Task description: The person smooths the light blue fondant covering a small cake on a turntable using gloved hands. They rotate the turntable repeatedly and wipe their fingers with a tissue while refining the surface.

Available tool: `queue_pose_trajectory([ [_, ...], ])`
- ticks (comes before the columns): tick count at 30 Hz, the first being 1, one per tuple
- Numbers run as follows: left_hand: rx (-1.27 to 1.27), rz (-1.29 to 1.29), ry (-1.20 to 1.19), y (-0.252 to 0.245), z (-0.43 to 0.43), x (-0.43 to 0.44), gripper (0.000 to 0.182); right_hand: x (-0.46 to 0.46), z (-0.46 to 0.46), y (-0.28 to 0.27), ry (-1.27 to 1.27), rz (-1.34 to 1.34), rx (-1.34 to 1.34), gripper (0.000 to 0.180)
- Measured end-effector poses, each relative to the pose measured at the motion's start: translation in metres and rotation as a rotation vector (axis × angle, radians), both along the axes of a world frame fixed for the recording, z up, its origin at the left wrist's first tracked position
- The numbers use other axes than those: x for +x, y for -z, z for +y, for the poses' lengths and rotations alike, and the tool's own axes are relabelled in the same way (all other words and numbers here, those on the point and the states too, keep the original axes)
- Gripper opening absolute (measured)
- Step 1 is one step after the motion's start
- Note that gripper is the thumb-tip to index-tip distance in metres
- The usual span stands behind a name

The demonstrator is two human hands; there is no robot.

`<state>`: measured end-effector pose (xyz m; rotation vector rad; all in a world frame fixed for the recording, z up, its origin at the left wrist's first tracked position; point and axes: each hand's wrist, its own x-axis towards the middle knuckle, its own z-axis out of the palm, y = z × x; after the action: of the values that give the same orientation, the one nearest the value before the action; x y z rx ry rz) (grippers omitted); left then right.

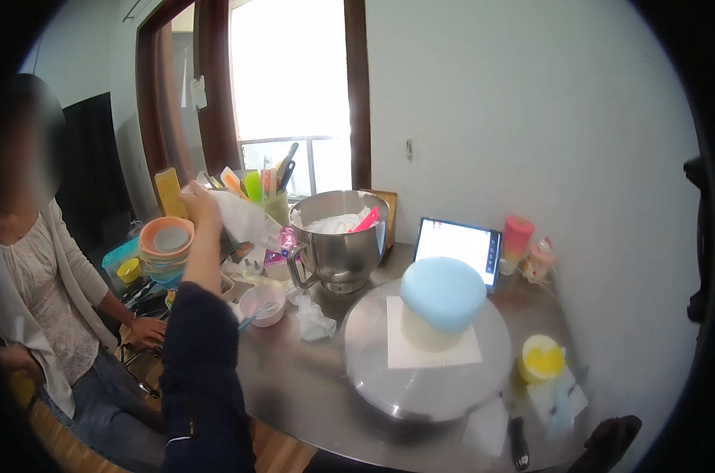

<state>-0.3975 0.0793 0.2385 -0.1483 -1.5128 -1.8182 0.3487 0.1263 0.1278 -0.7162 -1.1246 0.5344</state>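
My left hand [202,207], below it a dark sleeve, is raised over the left side of the metal table [310,384]. It grips a thin white sheet or bag [248,219], too blurred to tell which. My right hand is out of view. Before me a round cake [443,295], pale blue on top and cream-coloured below, rests on a square white card [405,352] that bears writing. Beneath the card lies a round metal turntable [369,378]. A steel mixing bowl [340,254] holds white cream [334,224] and a pink spatula [366,219].
At left sits a person [56,284], one hand near the table. Stacked bowls [165,239], a utensil holder [276,207], a pink bowl [263,307] and crumpled tissue [314,319] stand left. A lit tablet [455,242] is behind the cake; a yellow-filled cup [541,360] and black handle [519,443] are right.
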Motion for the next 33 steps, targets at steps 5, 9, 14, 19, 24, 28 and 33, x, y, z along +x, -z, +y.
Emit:
queue_pose_trajectory([
  [5, 0.156, 0.186, 0.633, -0.038, -0.058, 0.097, 0.023, -0.022, -0.017, 0.008, -0.492, 0.021, -0.095, 0.014],
  [9, 0.135, 0.153, 1.021, -0.018, -0.104, 0.231, 0.027, -0.07, -0.056, 0.014, -0.549, -0.054, -0.165, 0.011],
  [14, -0.055, 0.146, 1.168, 0.045, -0.142, 0.387, 0.016, -0.101, -0.087, -0.007, -0.848, -0.515, 0.131, 0.013],
  [19, 0.116, -0.01, 1.324, 0.072, -0.143, 0.451, 0.017, -0.119, -0.11, -0.014, -0.8, -0.842, 0.319, 0.018],
  [24, 0.069, -0.007, 1.353, 0.09, -0.142, 0.466, 0.031, -0.122, -0.118, -0.004, -0.764, -0.853, 0.384, 0.017],
  [28, 0.052, 0.01, 1.336, 0.107, -0.144, 0.472, 0.043, -0.125, -0.116, 0.003, -0.732, -0.908, 0.447, 0.016],
  [33, 0.227, 0.006, 1.189, 0.125, -0.14, 0.473, 0.042, -0.138, -0.121, 0.018, -0.843, -1.151, 0.512, 0.015],
])
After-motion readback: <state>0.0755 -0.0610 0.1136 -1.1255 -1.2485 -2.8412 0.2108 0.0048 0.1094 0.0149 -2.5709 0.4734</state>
